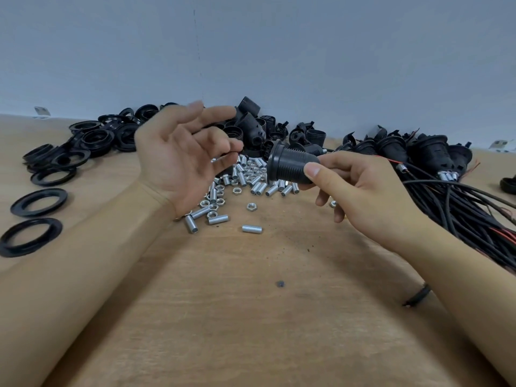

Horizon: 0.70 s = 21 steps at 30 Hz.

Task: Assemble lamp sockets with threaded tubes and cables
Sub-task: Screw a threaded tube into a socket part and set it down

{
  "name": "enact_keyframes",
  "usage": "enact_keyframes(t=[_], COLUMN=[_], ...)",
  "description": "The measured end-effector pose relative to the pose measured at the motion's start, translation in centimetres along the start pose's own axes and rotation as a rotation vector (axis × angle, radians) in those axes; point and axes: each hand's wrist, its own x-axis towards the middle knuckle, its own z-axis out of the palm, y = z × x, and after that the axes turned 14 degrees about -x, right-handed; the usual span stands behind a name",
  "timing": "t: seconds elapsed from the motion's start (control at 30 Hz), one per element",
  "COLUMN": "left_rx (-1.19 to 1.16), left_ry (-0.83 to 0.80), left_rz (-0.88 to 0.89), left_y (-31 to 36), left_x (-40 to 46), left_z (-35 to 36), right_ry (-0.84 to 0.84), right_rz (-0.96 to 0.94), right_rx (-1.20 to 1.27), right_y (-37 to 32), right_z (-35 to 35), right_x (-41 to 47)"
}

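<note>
Forearms frame the bare surface (251,317). Right hand (363,191) grip pinches a ringed socket (293,166); left hand (178,152) pinches something small, unclear. Beyond lie loose tubes (251,180); cabled sockets (418,152) finished.

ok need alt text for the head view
A person's right hand holds a black threaded lamp socket above a wooden table, while the left hand pinches a small metal part. Silver threaded tubes, black rings and cabled sockets lie around.
</note>
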Motion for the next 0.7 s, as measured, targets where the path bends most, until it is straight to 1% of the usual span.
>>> enact_keyframes(t=[0.13, 0.23, 0.3, 0.37, 0.4, 0.5, 0.57, 0.63, 0.7], left_rx=[0.162, 0.195, 0.212, 0.243, 0.257, 0.294, 0.324, 0.389, 0.558], left_ry=[-0.027, -0.016, 0.001, 0.012, 0.015, 0.015, 0.013, 0.018, 0.036], left_rz=[-0.015, -0.028, -0.016, 0.001, 0.008, 0.024, 0.034, 0.048, 0.090], left_y=[-0.6, -0.8, -0.8, -0.8, -0.8, -0.8, -0.9, -1.2, -1.6], left_x=[0.2, 0.3, 0.5, 0.5, 0.5, 0.5, 0.5, 0.6, 0.7], left_z=[-0.1, -0.2, -0.3, -0.4, -0.4, -0.4, -0.3, -0.5, -0.8], right_ry=[0.001, 0.023, 0.067, 0.176, 0.264, 0.558, 0.654, 0.621, 0.534], right_rz=[0.001, -0.003, -0.005, 0.013, 0.034, 0.131, 0.240, 0.346, 0.403], right_rx=[0.000, -0.004, 0.001, -0.012, -0.051, -0.231, -0.369, -0.502, -0.580], right_y=[0.0, 0.1, 0.2, 0.5, 0.8, 2.2, 3.5, 4.7, 5.0], right_z=[0.1, 0.2, -0.1, -1.0, -1.6, -3.9, -5.8, -7.2, -7.4], right_x=[0.0, 0.1, 0.3, 0.8, 1.1, 2.1, 2.3, 2.5, 2.4])
